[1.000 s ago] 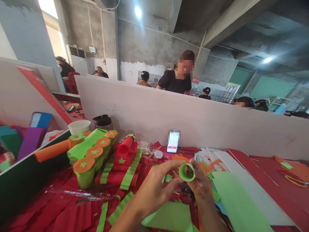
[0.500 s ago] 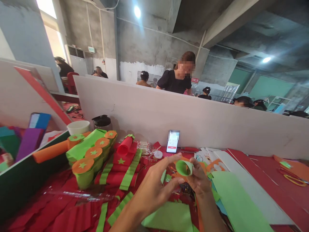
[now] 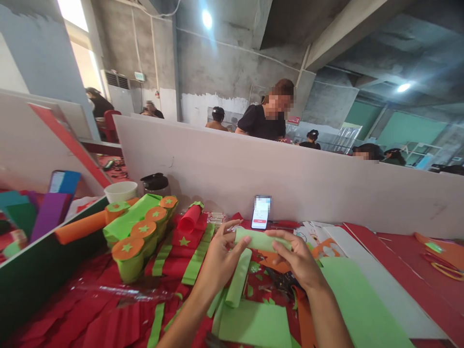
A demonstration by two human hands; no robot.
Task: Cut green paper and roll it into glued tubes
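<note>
A light green paper roll [image 3: 259,239] lies sideways between my two hands, above the middle of the table. My left hand [image 3: 229,244] pinches its left end between thumb and fingers. At the other end, my right hand [image 3: 292,253] has its thumb and fingers closed on the roll. Just below stands out a second green paper tube [image 3: 239,279], resting at a slant near my left wrist. Under it lies a flat green sheet [image 3: 255,324]. Dark scissors [image 3: 286,280], partly hidden, lie among green and orange scraps below my right hand.
To the left stand green paper cups with orange star lids [image 3: 127,249], an orange roll [image 3: 81,227] and a red paper model [image 3: 190,220]. A phone [image 3: 261,211] leans on the white partition [image 3: 203,169]. A large green sheet [image 3: 358,295] lies right. People are beyond the partition.
The green paper roll has turned from facing me end-on to lying sideways. My left hand, earlier spread beside it, now grips its left end.
</note>
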